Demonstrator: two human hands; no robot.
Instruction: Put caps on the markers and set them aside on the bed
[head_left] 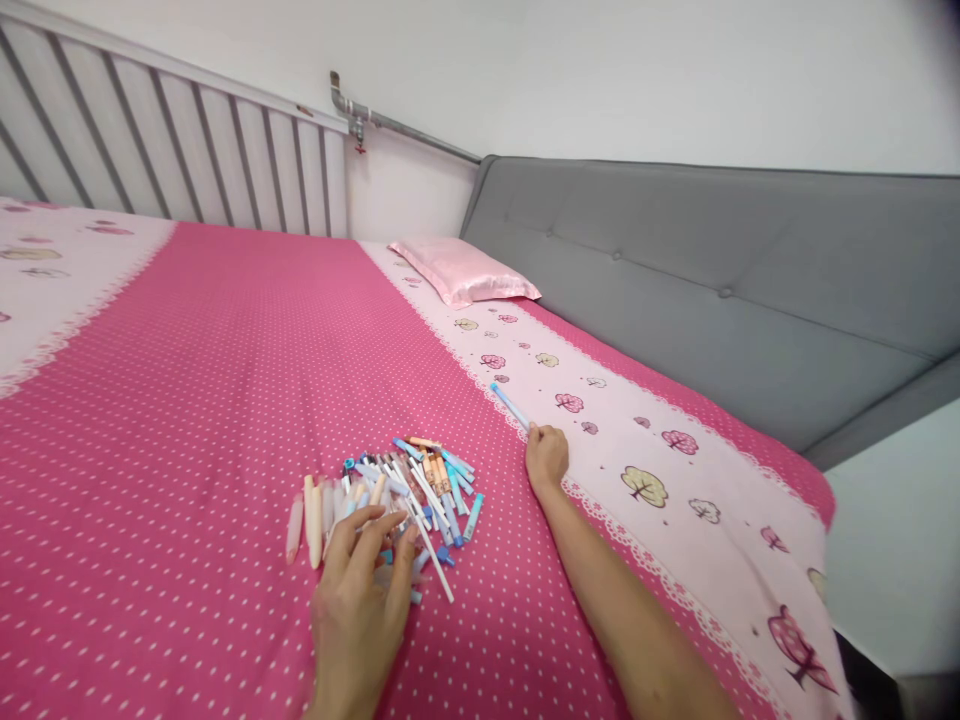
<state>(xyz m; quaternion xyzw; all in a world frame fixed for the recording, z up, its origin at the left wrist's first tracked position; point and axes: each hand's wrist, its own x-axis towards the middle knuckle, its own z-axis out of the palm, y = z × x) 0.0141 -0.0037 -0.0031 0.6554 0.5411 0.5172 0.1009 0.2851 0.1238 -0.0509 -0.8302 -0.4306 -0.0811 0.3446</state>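
A loose heap of pens (420, 480), mostly white, pale blue, beige and brown, lies on the pink dotted bedspread (247, 370). Over the near side of this heap is my left hand (367, 570), its fingers spread and slightly bent; whether the fingertips touch the pens is unclear. To the right of the heap, my right hand (547, 457) is closed around one end of a light blue pen (510, 405). The pen's darker blue end points away and to the left, over the lace-patterned border of the bedspread.
A shiny pink pillow (465, 268) lies at the far end against the grey padded headboard (675, 270). A white radiator (187, 140) stands along the wall at the far left, with a grey pipe (405, 130) beside it. The bed's edge drops off at the right.
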